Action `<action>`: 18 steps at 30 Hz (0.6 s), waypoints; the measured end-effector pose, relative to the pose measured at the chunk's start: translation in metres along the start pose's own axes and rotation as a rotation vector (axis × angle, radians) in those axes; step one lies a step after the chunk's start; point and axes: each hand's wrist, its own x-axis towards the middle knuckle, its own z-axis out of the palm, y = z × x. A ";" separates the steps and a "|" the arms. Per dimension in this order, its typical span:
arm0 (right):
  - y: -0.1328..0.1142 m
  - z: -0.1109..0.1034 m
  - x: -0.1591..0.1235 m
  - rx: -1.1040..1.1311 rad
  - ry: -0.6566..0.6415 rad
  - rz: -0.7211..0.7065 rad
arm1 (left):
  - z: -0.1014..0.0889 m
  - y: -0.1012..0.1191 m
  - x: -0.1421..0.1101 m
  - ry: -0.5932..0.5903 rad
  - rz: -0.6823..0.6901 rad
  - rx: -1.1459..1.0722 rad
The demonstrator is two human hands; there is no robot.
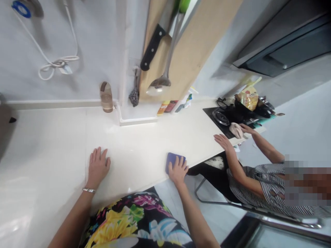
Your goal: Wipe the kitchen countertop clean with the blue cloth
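Observation:
My left hand [99, 167] lies palm down on the white countertop [129, 148], fingers a little apart, with nothing in it; a silver bracelet [89, 190] is on that wrist. Near the counter's front edge, my right hand [178, 171] rests on a folded blue cloth [171, 159]. Its fingers bend over the cloth and press it to the surface, and the palm covers part of it. A glass bottle [106, 97] of pale liquid stands by the wall, beyond my left hand.
At the right, a seated person [248, 179] has one hand by a whitish cloth [236, 130] near the black stove [219, 120]. A wooden board [196, 55], knife [153, 48], ladle [168, 62] and steel scrubber [133, 97] hang ahead. Bottles [170, 106] stand below them.

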 end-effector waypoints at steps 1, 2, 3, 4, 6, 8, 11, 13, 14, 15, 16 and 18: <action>-0.003 -0.002 -0.008 -0.014 -0.009 -0.065 | 0.000 0.000 0.001 0.001 0.005 0.000; -0.007 -0.005 -0.016 -0.021 -0.017 -0.125 | 0.000 0.000 0.001 0.004 0.010 -0.002; -0.011 -0.006 -0.024 -0.021 -0.022 -0.178 | 0.001 -0.001 0.001 0.007 0.016 -0.004; -0.016 -0.008 -0.032 -0.013 -0.022 -0.229 | 0.002 -0.001 0.002 0.011 0.021 -0.007; -0.024 -0.010 -0.045 0.023 -0.019 -0.334 | 0.004 -0.002 0.002 0.022 0.025 -0.014; -0.027 -0.013 -0.052 0.075 -0.020 -0.436 | 0.005 -0.002 0.002 0.027 0.028 -0.018; -0.019 -0.020 -0.050 0.140 -0.044 -0.565 | 0.004 0.000 0.003 0.024 0.034 -0.010; -0.006 -0.023 -0.042 0.156 -0.068 -0.630 | 0.003 0.000 0.003 0.022 0.041 -0.006; 0.002 -0.024 -0.036 0.157 -0.076 -0.648 | 0.003 0.000 0.004 0.026 0.044 -0.005; 0.010 -0.024 -0.029 0.154 -0.078 -0.654 | 0.003 -0.001 0.004 0.033 0.047 -0.003; 0.019 -0.023 -0.022 0.148 -0.075 -0.649 | 0.004 -0.002 0.004 0.041 0.052 0.000; 0.036 -0.018 -0.007 0.132 -0.061 -0.626 | 0.006 -0.005 0.004 0.057 0.062 0.014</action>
